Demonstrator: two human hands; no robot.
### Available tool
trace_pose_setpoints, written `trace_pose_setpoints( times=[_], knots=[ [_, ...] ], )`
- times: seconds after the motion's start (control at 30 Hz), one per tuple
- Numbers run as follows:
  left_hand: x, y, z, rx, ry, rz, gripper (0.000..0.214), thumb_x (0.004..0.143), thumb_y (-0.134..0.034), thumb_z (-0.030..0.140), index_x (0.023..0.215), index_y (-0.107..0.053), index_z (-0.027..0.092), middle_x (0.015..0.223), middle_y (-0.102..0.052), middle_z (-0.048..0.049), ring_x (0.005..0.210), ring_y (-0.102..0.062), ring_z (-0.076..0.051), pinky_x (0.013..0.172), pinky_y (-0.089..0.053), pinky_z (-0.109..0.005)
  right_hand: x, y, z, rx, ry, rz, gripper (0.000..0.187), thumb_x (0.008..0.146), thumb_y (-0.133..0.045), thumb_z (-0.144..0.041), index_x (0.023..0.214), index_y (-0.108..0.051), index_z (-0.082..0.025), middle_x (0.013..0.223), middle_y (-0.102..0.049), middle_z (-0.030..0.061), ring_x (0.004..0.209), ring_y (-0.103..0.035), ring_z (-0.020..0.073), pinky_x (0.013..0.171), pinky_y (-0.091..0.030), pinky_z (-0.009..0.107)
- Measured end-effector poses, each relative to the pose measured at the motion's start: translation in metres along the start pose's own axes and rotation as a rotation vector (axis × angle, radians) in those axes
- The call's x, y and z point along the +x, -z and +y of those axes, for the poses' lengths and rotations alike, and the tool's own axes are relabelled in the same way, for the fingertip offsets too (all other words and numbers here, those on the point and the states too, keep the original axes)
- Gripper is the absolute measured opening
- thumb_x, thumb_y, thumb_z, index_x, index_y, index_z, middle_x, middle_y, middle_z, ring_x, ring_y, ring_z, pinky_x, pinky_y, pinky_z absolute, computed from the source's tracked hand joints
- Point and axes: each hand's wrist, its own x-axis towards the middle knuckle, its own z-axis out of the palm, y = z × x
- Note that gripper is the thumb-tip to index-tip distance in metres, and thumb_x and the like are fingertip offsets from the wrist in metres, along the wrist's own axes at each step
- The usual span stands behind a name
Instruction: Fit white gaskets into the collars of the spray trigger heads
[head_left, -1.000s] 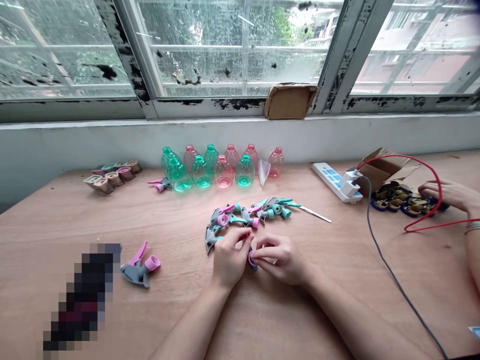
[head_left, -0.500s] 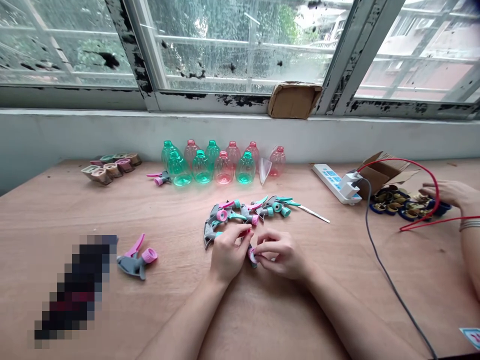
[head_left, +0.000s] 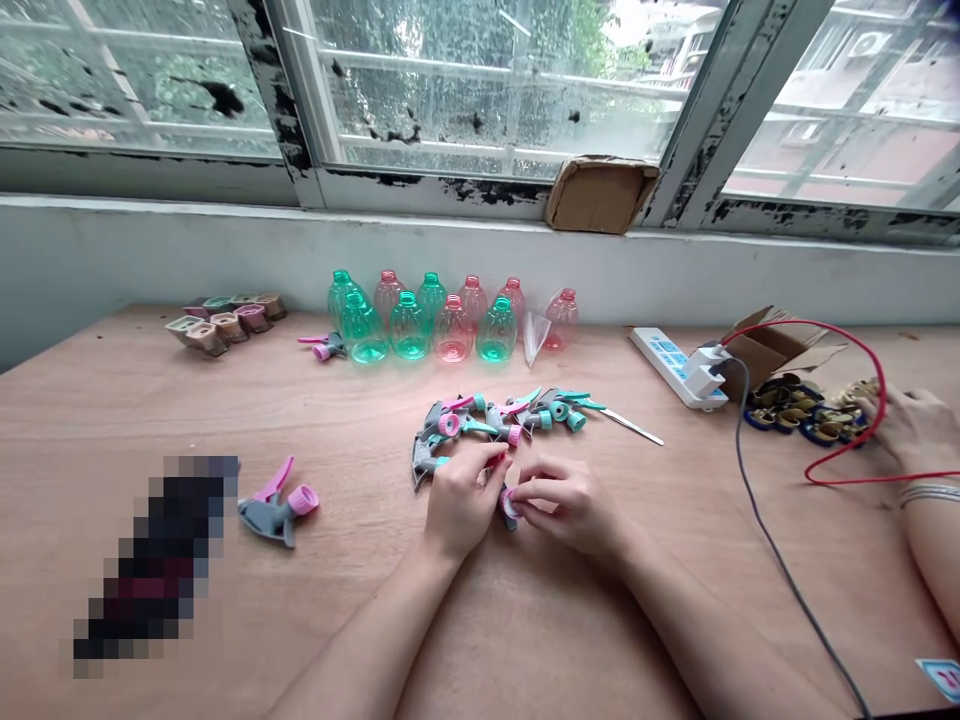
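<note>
Between my two hands is a spray trigger head (head_left: 510, 508), grey with a pink collar, mostly covered by my fingers. My left hand (head_left: 463, 505) is closed around its body. The fingertips of my right hand (head_left: 564, 500) pinch the pink collar, at a pale ring in its opening. Just beyond my hands lies a pile of spray trigger heads (head_left: 469, 428) in grey with pink or teal parts. Another grey and pink trigger head (head_left: 271, 512) rests alone to the left, and one more (head_left: 324, 346) lies near the bottles.
Green and pink clear bottles (head_left: 409, 335) stand in rows by the wall. Small containers (head_left: 225, 322) sit at the back left. A power strip (head_left: 675, 368) with a grey cable (head_left: 757, 530) is at right. There a co-worker's hand (head_left: 911, 425) touches small gold-coloured parts (head_left: 847, 410).
The view has shifted slightly. My hands keep the same hold on the trigger head. The co-worker's hand at right has moved lower, over the small parts.
</note>
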Motion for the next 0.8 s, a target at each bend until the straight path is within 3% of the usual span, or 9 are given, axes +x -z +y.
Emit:
trace_pose_setpoints(
  times=[0.3,0.53,0.67,0.8],
  knots=[
    [0.0004,-0.002,0.0015,-0.005,-0.05,0.028,0.012,0.09,-0.062,0.02,0.101,-0.068,0.02,0.09,-0.075,-0.0031,0.079,-0.072,-0.017,0.072,-0.057,-0.027,0.0002,-0.0032,-0.001,0.048,-0.097,0.021,0.007,0.083,-0.064,-0.016,0.082,-0.059,-0.021,0.084,-0.064,0.0027,0.066,-0.053,0.0118,0.06,-0.043,0.023],
    [0.0013,-0.0026,0.0023,0.012,-0.077,0.035,0.011,0.089,-0.063,0.019,0.099,-0.068,0.021,0.088,-0.076,-0.0019,0.076,-0.073,-0.016,0.07,-0.056,-0.026,0.0052,-0.0034,-0.0043,0.067,-0.132,0.019,0.01,0.081,-0.063,-0.015,0.086,-0.058,-0.021,0.067,-0.049,-0.0036,0.057,-0.044,0.0104,0.054,-0.035,0.023],
    [0.0013,-0.0033,0.0021,0.022,-0.067,0.044,0.012,0.089,-0.063,0.019,0.1,-0.069,0.02,0.09,-0.076,-0.0026,0.079,-0.073,-0.016,0.073,-0.057,-0.026,0.0033,-0.004,-0.0026,0.072,-0.145,0.025,0.012,0.08,-0.064,-0.014,0.088,-0.058,-0.021,0.073,-0.053,-0.0017,0.06,-0.047,0.0111,0.056,-0.038,0.023],
    [0.001,-0.003,0.0016,0.037,-0.056,0.041,0.012,0.089,-0.063,0.019,0.1,-0.069,0.02,0.092,-0.077,-0.0028,0.08,-0.073,-0.017,0.075,-0.057,-0.027,0.0019,-0.0027,-0.0008,0.087,-0.054,0.02,0.012,0.08,-0.062,-0.01,0.087,-0.062,-0.021,0.09,-0.063,0.0041,0.076,-0.059,0.014,0.068,-0.048,0.025]
  ],
)
